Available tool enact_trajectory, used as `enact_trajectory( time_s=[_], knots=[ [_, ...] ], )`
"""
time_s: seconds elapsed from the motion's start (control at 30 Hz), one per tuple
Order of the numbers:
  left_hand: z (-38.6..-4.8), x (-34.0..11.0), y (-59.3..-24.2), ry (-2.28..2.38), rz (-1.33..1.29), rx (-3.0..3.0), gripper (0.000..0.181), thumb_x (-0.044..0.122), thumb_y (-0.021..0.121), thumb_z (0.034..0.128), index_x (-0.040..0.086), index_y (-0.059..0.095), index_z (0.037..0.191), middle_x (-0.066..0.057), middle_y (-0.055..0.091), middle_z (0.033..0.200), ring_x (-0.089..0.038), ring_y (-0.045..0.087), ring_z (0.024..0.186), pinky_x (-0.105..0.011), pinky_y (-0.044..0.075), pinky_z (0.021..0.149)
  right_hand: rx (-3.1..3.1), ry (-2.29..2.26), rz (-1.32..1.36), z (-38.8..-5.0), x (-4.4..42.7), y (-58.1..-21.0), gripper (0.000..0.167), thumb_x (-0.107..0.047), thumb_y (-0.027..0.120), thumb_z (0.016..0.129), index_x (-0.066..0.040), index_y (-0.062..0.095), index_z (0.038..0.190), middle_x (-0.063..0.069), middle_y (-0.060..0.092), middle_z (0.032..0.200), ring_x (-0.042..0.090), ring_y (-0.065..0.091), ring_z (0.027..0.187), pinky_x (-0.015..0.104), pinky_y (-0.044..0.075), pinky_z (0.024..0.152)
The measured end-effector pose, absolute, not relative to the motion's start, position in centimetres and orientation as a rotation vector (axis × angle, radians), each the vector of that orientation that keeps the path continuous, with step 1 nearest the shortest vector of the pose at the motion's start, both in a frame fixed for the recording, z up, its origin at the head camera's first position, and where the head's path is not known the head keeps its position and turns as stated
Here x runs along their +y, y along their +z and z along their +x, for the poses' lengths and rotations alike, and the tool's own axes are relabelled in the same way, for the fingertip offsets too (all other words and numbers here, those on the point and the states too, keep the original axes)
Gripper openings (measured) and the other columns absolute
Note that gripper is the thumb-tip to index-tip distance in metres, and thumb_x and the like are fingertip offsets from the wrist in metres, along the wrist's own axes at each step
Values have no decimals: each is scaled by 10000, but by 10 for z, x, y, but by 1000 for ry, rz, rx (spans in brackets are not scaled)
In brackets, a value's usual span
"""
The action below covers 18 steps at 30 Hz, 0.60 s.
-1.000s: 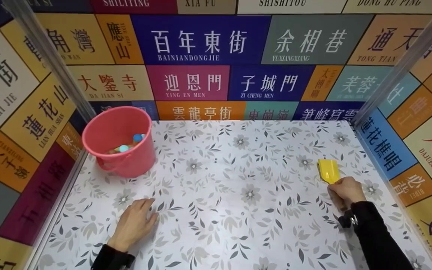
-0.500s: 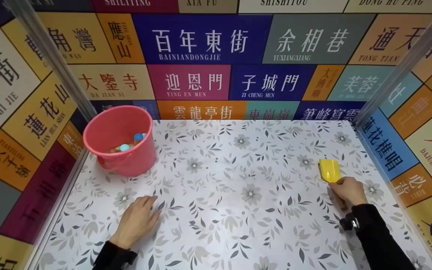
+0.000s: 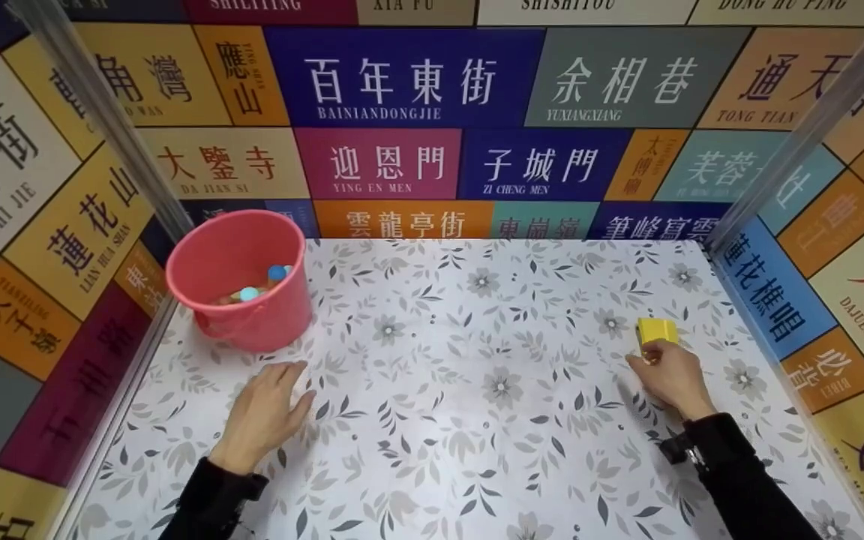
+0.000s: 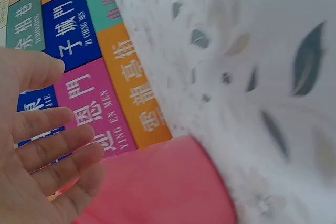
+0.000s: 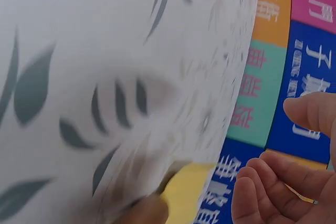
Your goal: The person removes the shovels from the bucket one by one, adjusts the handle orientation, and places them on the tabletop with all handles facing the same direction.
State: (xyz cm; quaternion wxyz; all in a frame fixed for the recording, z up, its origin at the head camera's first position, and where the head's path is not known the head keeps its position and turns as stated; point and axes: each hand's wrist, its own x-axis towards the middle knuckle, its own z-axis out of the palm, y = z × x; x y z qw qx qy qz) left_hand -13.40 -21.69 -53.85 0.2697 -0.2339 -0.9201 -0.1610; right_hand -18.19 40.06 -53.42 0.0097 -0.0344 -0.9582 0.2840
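A toy shovel with a yellow blade (image 3: 657,330) lies on the tabletop at the right. In the right wrist view its brown handle (image 5: 144,211) shows at the bottom edge, blurred. My right hand (image 3: 668,379) hovers over the shovel, hiding the handle in the head view; thumb and relaxed fingers stand apart with nothing between them. Near the pink bucket (image 3: 274,322), my left hand (image 3: 263,412) is held above the table in front of it, fingers loosely bent and holding nothing. Inside the bucket sit small things with blue and light-blue tops (image 3: 250,293).
A white tabletop (image 3: 432,450) with grey leaves and flowers stretches between the hands. Panels with coloured signs (image 3: 409,79) close it in at the back and both sides. Clear corner strips (image 3: 792,142) run up where the panels meet.
My right hand has let go of the shovel and moved slightly up and left over it. My left hand has moved forward a little toward the bucket.
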Motion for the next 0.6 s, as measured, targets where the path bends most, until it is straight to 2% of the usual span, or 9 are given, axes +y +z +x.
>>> enact_trajectory(
  time_s=[0.2,0.4,0.6],
  knots=[
    [-155,-224,-504,-456,-627,-2401,407,44,846,822,-62,664,1170,-207,693,1064,-396,677,914,-506,600,737,-2947,904,47,-172,371,-528,414,-169,744,984,160,646,1215,328,687,1095,465,675,987,550,560,831],
    [-181,-231,-465,-554,-567,-2417,421,17,811,875,-114,648,1240,-282,692,1116,-464,675,1013,-579,599,874,-2912,842,175,-161,350,-531,359,-150,788,941,113,694,1166,256,715,1029,411,692,931,523,567,790],
    [-211,-238,-434,-581,-463,-2576,368,34,738,940,-116,637,1260,-295,693,1107,-477,654,1024,-591,579,908,-2889,844,276,-148,329,-542,300,-106,823,904,89,706,1099,191,692,957,335,666,850,425,542,731]
  ],
)
